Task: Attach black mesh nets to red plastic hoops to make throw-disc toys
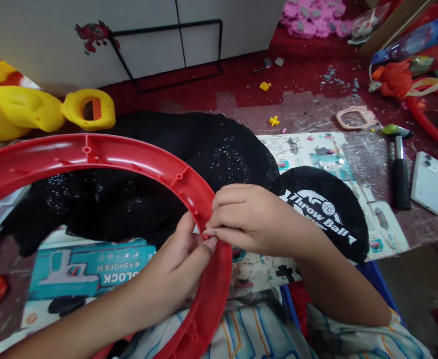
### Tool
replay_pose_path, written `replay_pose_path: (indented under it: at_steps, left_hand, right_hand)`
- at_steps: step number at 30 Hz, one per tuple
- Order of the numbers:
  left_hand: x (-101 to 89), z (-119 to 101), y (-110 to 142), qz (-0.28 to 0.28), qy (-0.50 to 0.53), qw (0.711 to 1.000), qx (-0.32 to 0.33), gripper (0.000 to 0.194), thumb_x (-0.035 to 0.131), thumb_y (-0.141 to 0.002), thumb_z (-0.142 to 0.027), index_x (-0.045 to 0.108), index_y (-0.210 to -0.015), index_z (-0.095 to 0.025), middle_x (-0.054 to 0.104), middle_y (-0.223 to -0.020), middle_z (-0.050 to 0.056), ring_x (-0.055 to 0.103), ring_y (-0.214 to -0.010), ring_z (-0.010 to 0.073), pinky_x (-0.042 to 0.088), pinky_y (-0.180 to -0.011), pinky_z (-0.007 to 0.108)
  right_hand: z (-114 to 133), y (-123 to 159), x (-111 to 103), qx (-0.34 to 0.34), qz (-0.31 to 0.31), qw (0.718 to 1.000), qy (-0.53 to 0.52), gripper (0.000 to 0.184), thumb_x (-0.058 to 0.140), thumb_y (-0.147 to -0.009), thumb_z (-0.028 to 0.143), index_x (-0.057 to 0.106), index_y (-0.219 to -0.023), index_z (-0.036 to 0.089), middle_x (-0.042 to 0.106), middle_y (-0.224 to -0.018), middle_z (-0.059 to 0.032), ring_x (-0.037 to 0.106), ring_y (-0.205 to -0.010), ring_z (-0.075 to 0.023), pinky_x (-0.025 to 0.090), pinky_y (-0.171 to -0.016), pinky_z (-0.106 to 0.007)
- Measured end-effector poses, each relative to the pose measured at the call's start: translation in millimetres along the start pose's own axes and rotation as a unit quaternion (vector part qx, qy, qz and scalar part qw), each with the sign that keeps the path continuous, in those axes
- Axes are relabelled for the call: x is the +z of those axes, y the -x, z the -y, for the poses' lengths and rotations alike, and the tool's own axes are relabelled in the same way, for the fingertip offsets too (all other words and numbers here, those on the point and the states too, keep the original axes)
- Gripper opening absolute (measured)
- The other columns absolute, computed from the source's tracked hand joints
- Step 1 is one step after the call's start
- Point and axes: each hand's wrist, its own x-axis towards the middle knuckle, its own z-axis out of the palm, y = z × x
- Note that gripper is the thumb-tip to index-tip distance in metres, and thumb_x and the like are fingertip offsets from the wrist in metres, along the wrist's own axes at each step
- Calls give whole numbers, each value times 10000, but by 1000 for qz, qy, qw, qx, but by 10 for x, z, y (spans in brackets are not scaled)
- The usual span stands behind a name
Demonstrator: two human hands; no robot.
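A big red plastic ring (pixel 103 154) curves across the left and middle of the head view, tilted toward me. My left hand (pixel 174 264) grips its right rim from inside, thumb pressed on the edge. My right hand (pixel 249 219) pinches the same spot from outside, fingers closed on the rim. Black mesh net (pixel 204 149) lies behind and under the ring; its flap printed "Throw Ball" (pixel 324 214) rests to the right of my right hand.
Yellow plastic toy parts (pixel 35 112) sit at the back left. A hammer (pixel 398 164) and a white phone (pixel 428 182) lie at the right. Printed cardboard sheets (pixel 92 269) cover the work surface. Another red hoop (pixel 428 119) and pink pieces (pixel 312 20) lie beyond.
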Motion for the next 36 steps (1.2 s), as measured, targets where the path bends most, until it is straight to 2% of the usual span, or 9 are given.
replay_pose_path:
  at_steps: [6, 10, 16, 18, 21, 25, 28, 31, 36]
  left_hand:
    - [108, 18, -43, -45, 15, 999, -2, 162, 502, -897, -297, 499, -1050, -244, 625, -931, -21, 584, -776, 125, 479, -705, 230]
    - [158, -41, -49, -23, 70, 997, -6, 186, 508, -891, -340, 520, -1035, -222, 661, -917, 0, 623, -775, 144, 502, -690, 243]
    - [29, -35, -62, -38, -81, 995, 33, 266, 483, -892, -303, 474, -1143, -217, 602, -1111, 30, 552, -1053, 196, 475, -853, 292]
    - [-56, -24, -71, -23, -137, 989, 41, 304, 463, -896, -276, 439, -1194, -218, 562, -1184, 36, 517, -1104, 202, 450, -918, 313]
    - [-150, -4, -66, 34, -200, 979, 35, 346, 439, -899, -246, 398, -1242, -222, 504, -1279, 52, 474, -1169, 219, 408, -991, 340]
    - [-167, 6, -16, 104, -254, 961, 24, 385, 407, -893, -205, 370, -1276, -225, 453, -1340, 70, 388, -1266, 257, 372, -1038, 373]
    - [-148, -10, 18, 115, -264, 957, 16, 431, 401, -897, -203, 329, -1320, -241, 429, -1363, 69, 370, -1280, 262, 357, -1051, 386]
    - [-147, -22, 27, 129, -259, 957, 9, 425, 412, -902, -221, 339, -1320, -243, 445, -1346, 72, 445, -1206, 256, 384, -1024, 388]
    - [-151, -38, 6, 191, -221, 956, 5, 413, 449, -888, -191, 371, -1286, -269, 526, -1248, 43, 517, -1100, 227, 441, -939, 347]
  right_hand:
    - [27, -13, -44, 65, 74, 995, 8, 168, 557, -851, 157, 700, -763, 140, 633, -787, -30, 551, -738, -125, 413, -666, -236]
    - [54, 1, -68, 86, 90, 992, 17, 150, 573, -834, 158, 688, -739, 146, 628, -778, -25, 537, -728, -126, 386, -642, -236]
    - [69, 61, -46, 67, 53, 991, 107, 202, 529, -888, 224, 623, -731, 140, 583, -779, -28, 475, -673, -121, 319, -590, -259]
    - [75, 78, -28, 37, 31, 989, 138, 207, 481, -906, 176, 607, -747, 136, 565, -786, -28, 448, -671, -119, 300, -582, -265]
    - [90, 94, 4, 2, 4, 988, 156, 213, 437, -912, 131, 601, -775, 145, 548, -793, -20, 421, -667, -122, 283, -563, -271]
    - [97, 98, 27, -8, 21, 988, 152, 216, 436, -906, 122, 588, -757, 157, 541, -793, -8, 414, -658, -121, 253, -521, -267]
    - [78, 90, 18, -3, 39, 991, 130, 196, 457, -901, 123, 591, -761, 152, 549, -812, -14, 429, -693, -127, 288, -540, -259]
    - [58, 81, -2, -2, 63, 993, 95, 197, 455, -908, 111, 609, -787, 136, 566, -856, -32, 450, -746, -134, 355, -613, -253]
    - [48, 82, -19, 0, 100, 991, 86, 209, 450, -906, 90, 623, -791, 115, 565, -840, -53, 465, -779, -144, 393, -705, -260]
